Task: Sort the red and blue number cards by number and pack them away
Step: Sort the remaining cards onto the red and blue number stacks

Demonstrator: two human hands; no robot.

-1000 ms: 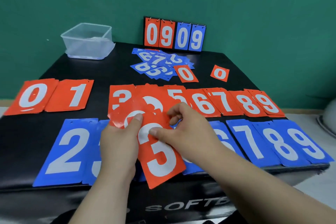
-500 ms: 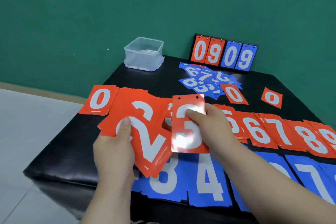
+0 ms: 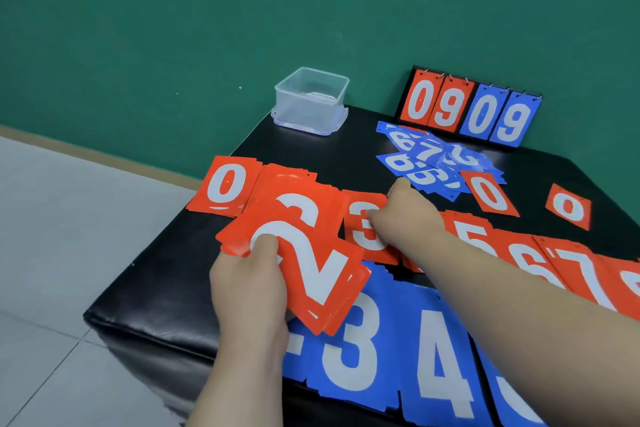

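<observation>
Red 2 cards [image 3: 304,263] fanned (white digits), gripped by left hand [image 3: 249,288]

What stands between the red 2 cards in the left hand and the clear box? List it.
Nothing upright. The left hand grips the red 2 cards; only flat red card piles and bare black table lie toward the clear box.
</observation>
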